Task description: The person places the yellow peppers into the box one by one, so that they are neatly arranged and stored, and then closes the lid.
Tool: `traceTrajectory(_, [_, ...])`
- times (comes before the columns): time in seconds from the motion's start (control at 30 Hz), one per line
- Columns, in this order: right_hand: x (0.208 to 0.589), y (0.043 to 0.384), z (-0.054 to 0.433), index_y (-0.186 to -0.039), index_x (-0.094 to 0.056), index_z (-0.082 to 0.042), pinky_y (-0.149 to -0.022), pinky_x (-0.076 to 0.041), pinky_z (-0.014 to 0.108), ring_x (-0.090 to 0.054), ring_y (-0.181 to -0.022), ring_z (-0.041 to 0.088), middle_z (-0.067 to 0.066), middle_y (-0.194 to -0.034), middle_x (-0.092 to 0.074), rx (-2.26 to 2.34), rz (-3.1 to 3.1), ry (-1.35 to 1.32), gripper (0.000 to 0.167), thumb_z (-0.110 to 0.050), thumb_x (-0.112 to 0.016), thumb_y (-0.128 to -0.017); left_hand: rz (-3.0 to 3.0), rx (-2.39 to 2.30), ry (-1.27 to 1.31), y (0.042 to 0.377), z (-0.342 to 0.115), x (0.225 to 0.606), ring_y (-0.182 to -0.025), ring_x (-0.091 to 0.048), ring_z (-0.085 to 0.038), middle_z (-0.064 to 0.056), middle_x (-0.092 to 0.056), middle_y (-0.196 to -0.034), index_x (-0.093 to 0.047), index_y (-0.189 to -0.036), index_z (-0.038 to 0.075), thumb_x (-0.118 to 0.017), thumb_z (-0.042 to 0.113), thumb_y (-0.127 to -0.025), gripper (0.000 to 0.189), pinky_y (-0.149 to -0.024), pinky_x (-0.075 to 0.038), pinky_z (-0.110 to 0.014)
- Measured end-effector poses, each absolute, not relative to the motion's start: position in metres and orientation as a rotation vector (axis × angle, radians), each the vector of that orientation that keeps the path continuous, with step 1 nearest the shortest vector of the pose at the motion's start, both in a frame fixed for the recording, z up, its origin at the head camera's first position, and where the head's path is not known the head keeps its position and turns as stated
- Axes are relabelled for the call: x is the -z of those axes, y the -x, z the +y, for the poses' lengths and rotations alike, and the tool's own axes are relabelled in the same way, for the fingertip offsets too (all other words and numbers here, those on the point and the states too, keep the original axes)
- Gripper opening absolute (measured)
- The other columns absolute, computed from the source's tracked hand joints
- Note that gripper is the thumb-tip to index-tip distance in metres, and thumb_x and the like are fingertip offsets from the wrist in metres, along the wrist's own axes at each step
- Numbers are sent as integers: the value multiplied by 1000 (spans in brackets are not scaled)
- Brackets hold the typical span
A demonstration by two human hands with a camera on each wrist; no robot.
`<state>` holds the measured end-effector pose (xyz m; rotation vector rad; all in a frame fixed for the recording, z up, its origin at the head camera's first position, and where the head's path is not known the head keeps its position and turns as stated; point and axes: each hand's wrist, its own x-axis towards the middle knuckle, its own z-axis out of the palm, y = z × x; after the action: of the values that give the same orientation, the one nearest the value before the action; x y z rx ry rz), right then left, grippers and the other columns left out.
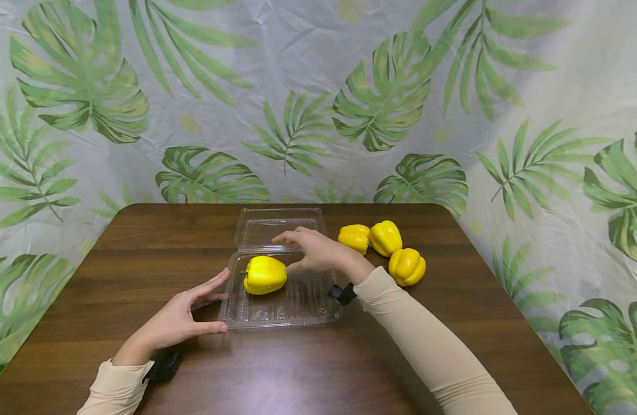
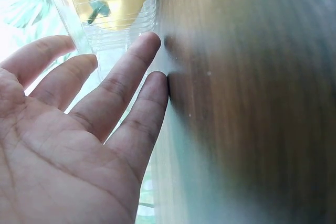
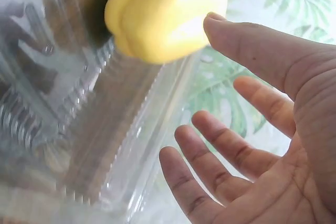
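Observation:
A yellow bell pepper (image 1: 265, 275) lies on its side in the left part of a clear plastic clamshell container (image 1: 297, 305), its green stem facing left. My right hand (image 1: 318, 251) hovers over the container with fingers spread, the thumb tip beside the pepper; in the right wrist view the thumb overlaps the pepper (image 3: 163, 17), and whether it touches I cannot tell. At the container's left edge my left hand (image 1: 180, 317) has its fingers loosely extended. In the left wrist view its fingertips (image 2: 147, 40) are close to the container's ribbed wall.
Three more yellow bell peppers (image 1: 385, 238) lie grouped on the brown wooden table (image 1: 157, 259), right of the container. The container's lid (image 1: 279, 222) lies folded back flat behind it. A leaf-patterned cloth (image 1: 292, 115) hangs behind the table.

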<state>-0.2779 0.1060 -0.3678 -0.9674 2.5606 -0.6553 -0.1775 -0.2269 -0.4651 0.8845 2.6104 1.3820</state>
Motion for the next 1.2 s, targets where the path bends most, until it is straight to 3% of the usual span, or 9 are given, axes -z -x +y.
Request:
traceTrajectory(0.33, [361,287,126,-160,-51,-20,-115,-51,51,-49,-148,34,15,-156,-52,646,2607,894,68,-26,-80,-99,2613,-1374,-883,177,-227,464,-128,-66,1,-17,-35,-174,-34,-170,15,-91,25,-89,99,-107,-49,-16])
traceTrajectory(0.7, [356,295,150,-160,-51,-19,-107,-52,49,-54,-137,33,15,-148,-56,593,2695,866,69,-28,-81,-98,2619,-1366,-881,177,-228,464,-128,-66,0,-15,-35,-174,-35,-170,15,-91,26,-88,100,-108,-49,-16])
traceTrajectory(1.2, [350,303,182,-162,-49,-17,-121,-43,59,-46,-150,40,21,-162,-48,571,2737,770,71,-32,-79,-100,2607,-1370,-877,178,-228,465,-128,-66,0,-15,-35,-174,-34,-170,17,-90,27,-89,99,-108,-48,-15])
